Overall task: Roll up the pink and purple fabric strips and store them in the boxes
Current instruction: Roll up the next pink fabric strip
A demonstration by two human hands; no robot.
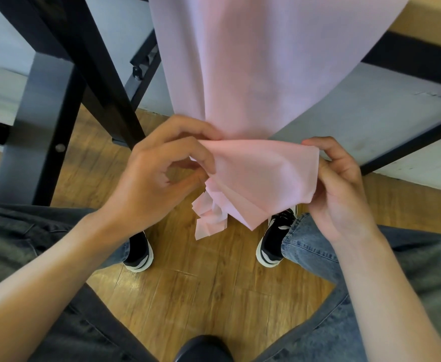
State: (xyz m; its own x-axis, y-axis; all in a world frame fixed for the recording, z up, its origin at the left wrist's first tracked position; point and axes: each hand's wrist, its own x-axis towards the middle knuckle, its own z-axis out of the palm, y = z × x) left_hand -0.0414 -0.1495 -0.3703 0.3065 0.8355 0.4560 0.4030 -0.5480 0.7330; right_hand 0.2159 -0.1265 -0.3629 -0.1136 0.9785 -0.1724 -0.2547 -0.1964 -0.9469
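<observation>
Fingertips of left hand curled in, pinching the near-left edge of the pink fabric strip; thumb and index closing on a fold. Right hand gripping the strip's right edge, fingers wrapped round it. Strip held in the air between both hands, above the knees, partly bunched: loose layered folds hanging below at. Rest of strip running up and away, draped over the table edge, paler lilac there. Thin, light, limp material; no stiffness, creases easily, likely slides on itself. Roll probably not started cleanly yet, folds uneven. Best hold: both side edges near the free end, kept taut so the roll stays square. Risk: dangling folds skewing the roll. Below: wooden floor, black-and-white sneakers, jeans. Black table legs left. No boxes in view.
</observation>
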